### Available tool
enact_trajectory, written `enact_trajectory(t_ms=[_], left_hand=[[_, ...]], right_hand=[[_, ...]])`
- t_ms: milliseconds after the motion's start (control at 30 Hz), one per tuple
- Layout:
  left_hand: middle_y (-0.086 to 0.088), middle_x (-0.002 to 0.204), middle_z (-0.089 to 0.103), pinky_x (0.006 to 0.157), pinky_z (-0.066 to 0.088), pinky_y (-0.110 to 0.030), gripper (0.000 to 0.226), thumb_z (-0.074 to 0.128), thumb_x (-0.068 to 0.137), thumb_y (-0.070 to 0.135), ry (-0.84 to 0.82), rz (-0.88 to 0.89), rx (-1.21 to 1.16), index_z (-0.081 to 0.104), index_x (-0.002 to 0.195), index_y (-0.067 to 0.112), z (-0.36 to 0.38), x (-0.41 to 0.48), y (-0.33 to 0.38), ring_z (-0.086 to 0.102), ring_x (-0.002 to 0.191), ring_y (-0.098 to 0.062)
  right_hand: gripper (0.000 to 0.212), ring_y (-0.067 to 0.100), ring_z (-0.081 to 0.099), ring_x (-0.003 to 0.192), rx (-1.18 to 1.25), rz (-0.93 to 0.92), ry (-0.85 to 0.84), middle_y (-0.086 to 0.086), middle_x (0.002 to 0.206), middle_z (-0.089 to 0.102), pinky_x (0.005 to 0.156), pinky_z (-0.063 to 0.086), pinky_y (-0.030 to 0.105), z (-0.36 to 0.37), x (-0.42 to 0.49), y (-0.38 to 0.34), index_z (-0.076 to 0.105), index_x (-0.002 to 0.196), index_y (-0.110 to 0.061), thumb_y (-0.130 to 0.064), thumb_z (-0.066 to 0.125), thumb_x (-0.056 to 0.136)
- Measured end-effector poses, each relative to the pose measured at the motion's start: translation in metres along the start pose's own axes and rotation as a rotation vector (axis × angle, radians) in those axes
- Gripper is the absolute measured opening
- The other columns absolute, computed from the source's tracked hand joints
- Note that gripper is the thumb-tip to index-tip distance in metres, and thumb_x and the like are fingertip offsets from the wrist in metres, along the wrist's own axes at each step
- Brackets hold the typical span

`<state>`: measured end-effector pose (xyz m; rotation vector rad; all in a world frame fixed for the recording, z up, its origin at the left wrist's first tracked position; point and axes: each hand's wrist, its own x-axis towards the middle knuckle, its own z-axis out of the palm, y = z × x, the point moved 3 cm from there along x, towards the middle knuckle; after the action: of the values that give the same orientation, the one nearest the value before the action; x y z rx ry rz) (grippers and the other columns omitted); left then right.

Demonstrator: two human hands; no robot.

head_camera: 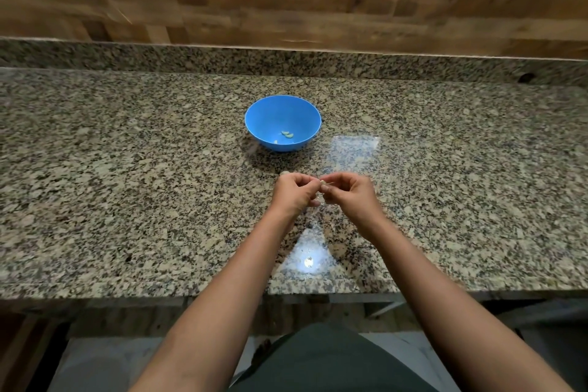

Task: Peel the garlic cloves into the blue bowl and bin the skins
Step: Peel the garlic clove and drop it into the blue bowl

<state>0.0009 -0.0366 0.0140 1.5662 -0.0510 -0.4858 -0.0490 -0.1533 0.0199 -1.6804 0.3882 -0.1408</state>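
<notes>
We see a small garlic clove caught between the fingertips of both hands, over the near middle of the bench. Our left hand and right hand are curled, each pinching the clove. Beyond them the blue bowl stands on the bench with a few peeled cloves lying in its bottom. A clear plastic sheet lies flat just right of the bowl.

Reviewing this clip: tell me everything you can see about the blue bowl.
The blue bowl is round, smooth, plastic by the look, standing upright on the granite countertop, beyond the left hand and right hand, touched by neither. A few peeled garlic cloves lie near its bottom.
</notes>
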Motion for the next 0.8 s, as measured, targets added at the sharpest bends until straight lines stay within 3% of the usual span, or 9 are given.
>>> enact_trajectory(t_ms=[100, 233, 333, 400, 500, 600, 800], left_hand=[[-0.003, 0.073, 0.057, 0.053, 0.051, -0.019, 0.019, 0.061, 0.087, 0.005, -0.005, -0.021, -0.004, 0.058, 0.069, 0.005, 0.003, 0.000, 0.000, 0.058, 0.062, -0.013], [-0.005, 0.069, 0.053, 0.057, 0.054, -0.022, 0.027, 0.057, 0.090, 0.008, -0.003, -0.047, 0.024, 0.052, 0.064, 0.006, 0.004, 0.003, -0.002, 0.057, 0.052, -0.009], [-0.004, 0.075, 0.055, 0.074, 0.056, -0.040, 0.035, 0.056, 0.092, 0.013, 0.049, -0.087, 0.073, 0.046, 0.059, 0.011, -0.006, 0.004, -0.011, 0.056, 0.043, -0.004], [-0.003, 0.070, 0.055, 0.085, 0.052, -0.049, 0.029, 0.056, 0.092, 0.012, 0.050, -0.104, 0.104, 0.051, 0.063, 0.011, -0.010, 0.005, -0.015, 0.058, 0.047, -0.005], [-0.006, 0.082, 0.060, 0.081, 0.056, -0.034, 0.009, 0.053, 0.093, 0.004, -0.021, -0.101, 0.091, 0.062, 0.092, 0.005, -0.007, 0.002, -0.011, 0.059, 0.067, -0.011], [-0.006, 0.084, 0.061, 0.069, 0.054, -0.022, 0.021, 0.053, 0.094, 0.008, -0.084, -0.092, -0.018, 0.060, 0.110, -0.004, 0.003, 0.000, -0.007, 0.058, 0.069, -0.010], [-0.004, 0.073, 0.060, 0.054, 0.049, -0.014, 0.021, 0.059, 0.089, 0.012, -0.086, -0.130, -0.216, 0.061, 0.100, -0.006, 0.008, -0.001, -0.007, 0.057, 0.055, -0.004]], right_hand=[[0.008, 0.017, 0.063, 0.073, 0.133, 0.043, 0.016, 0.011, 0.081, 0.067, 0.067, 0.054, 0.025, 0.003, 0.000, 0.003, 0.065, 0.089, -0.004, 0.002, 0.064, 0.083], [0.010, 0.021, 0.063, 0.070, 0.443, 0.165, 0.071, 0.015, 0.083, 0.064, 0.064, 0.057, 0.024, 0.002, -0.001, 0.006, 0.060, 0.091, 0.001, 0.008, 0.057, 0.085], [0.011, 0.023, 0.064, 0.073, 0.644, 0.223, 0.108, 0.018, 0.088, 0.063, 0.066, 0.058, 0.027, -0.006, 0.001, 0.004, 0.056, 0.095, 0.002, 0.008, 0.054, 0.086], [0.011, 0.024, 0.064, 0.075, 0.650, 0.234, 0.083, 0.019, 0.091, 0.063, 0.070, 0.057, 0.030, -0.011, 0.002, 0.004, 0.055, 0.096, 0.001, 0.007, 0.052, 0.087], [0.014, 0.023, 0.064, 0.073, 0.618, 0.249, 0.049, 0.019, 0.091, 0.064, 0.073, 0.057, 0.031, -0.012, 0.002, 0.006, 0.055, 0.101, 0.001, 0.006, 0.052, 0.088], [0.014, 0.021, 0.063, 0.072, 0.601, 0.239, 0.015, 0.015, 0.084, 0.065, 0.069, 0.057, 0.027, -0.006, 0.001, 0.006, 0.059, 0.101, 0.003, 0.004, 0.053, 0.088], [0.008, 0.021, 0.065, 0.069, 0.518, 0.178, 0.020, 0.010, 0.073, 0.069, 0.067, 0.058, 0.025, -0.004, 0.001, 0.004, 0.065, 0.084, 0.002, 0.007, 0.060, 0.082]])
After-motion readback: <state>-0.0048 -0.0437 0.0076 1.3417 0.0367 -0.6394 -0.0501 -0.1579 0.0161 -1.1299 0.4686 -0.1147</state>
